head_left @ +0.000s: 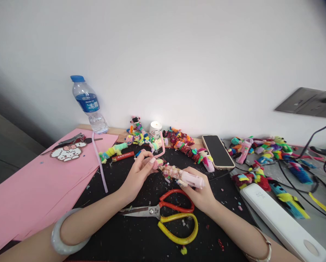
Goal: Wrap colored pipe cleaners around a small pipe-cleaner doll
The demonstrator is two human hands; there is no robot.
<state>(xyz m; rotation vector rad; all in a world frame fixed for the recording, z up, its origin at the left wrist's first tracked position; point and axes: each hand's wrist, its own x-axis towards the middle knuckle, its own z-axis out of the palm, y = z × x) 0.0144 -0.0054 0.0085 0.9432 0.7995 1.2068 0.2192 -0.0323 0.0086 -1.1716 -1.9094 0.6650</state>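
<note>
My left hand point(138, 174) pinches a small pink and pale yellow fuzzy piece point(156, 164), mostly covered by the fingers. A bent pink pipe cleaner point(163, 145) sticks up just behind it. My right hand point(199, 193) is wrapped round a pink hot glue gun point(179, 175), its body speckled with fluff. The gun's narrow tip points left, right beside the fuzzy piece; I cannot tell whether they touch. Below both hands, scissors point(154, 213) with one red and one yellow handle lie spread on the black mat point(119, 234).
Fuzzy pipe-cleaner figures point(190, 149) line the wall around a paper cup point(155, 128). At left are pink sheets point(43, 189), a lilac pipe cleaner point(99, 163) and a water bottle point(88, 105). A phone point(218, 151), cables and a long white device point(282, 222) lie at right.
</note>
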